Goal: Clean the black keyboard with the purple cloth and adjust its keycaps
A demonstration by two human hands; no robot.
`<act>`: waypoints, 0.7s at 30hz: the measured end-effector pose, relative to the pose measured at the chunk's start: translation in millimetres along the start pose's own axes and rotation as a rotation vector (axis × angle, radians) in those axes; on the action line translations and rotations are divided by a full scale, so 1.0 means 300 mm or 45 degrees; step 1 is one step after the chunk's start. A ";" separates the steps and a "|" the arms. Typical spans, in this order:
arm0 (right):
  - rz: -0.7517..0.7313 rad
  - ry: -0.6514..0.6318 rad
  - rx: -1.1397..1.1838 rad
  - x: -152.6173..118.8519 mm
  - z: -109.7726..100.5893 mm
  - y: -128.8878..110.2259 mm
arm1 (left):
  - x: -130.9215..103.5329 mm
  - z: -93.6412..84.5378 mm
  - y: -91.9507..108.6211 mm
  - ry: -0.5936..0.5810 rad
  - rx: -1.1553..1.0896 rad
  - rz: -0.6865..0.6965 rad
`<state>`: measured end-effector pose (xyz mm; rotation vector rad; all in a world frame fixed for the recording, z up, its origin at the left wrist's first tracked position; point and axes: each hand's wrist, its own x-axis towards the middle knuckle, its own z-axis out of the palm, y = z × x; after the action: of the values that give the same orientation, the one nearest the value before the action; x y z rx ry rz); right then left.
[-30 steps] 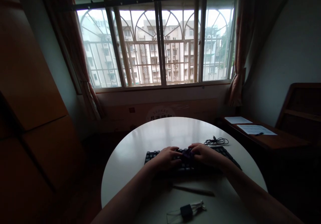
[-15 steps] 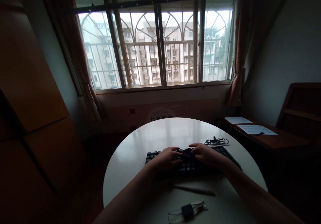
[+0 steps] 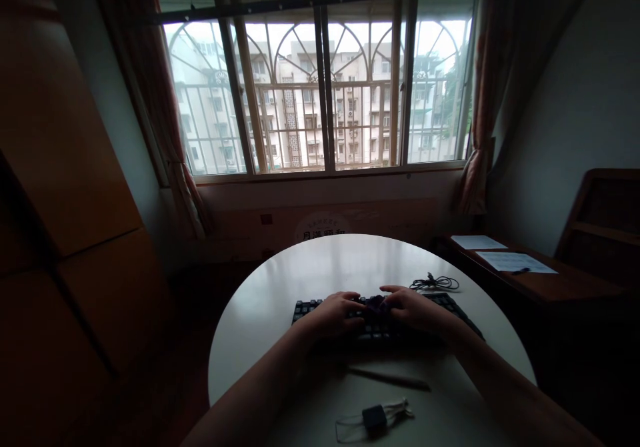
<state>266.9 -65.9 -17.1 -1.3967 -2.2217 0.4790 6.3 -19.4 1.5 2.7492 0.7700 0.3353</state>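
Note:
A black keyboard (image 3: 305, 308) lies on the round white table (image 3: 240, 347). Over its left half rests my left hand (image 3: 343, 312), its fingers pointing right towards a small dark purple cloth-like thing (image 3: 376, 305). From the other side my right hand (image 3: 409, 305) has its thumb and some fingers closed on that dark thing, while its index finger stretches out to the left. The left fingertips are near or at the dark thing; whether they grip it is too dark to tell.
A coiled black cable (image 3: 435, 282) lies behind the keyboard. Nearer me are a thin stick-like tool (image 3: 390, 378) and a small dark block with wires (image 3: 374, 417). Papers (image 3: 517, 262) and a pen rest on a brown side table (image 3: 575, 284) at the right.
The whole view has shifted slightly. My hands hold nearly the same pose over the keyboard.

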 end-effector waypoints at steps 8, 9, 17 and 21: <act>-0.025 -0.025 0.007 0.000 -0.014 -0.016 | 0.002 -0.002 0.005 -0.007 0.006 -0.010; -0.023 -0.023 0.001 0.000 -0.015 -0.016 | 0.001 -0.003 0.007 -0.010 0.009 -0.013; -0.008 -0.008 -0.031 0.004 -0.006 -0.002 | 0.005 0.004 -0.001 0.012 -0.013 -0.004; -0.013 -0.014 -0.039 0.005 -0.007 0.002 | 0.008 0.011 -0.008 0.030 0.004 -0.012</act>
<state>267.9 -64.2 -15.3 -1.4008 -2.2530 0.4523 8.2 -16.7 -1.8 2.7486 0.7899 0.3653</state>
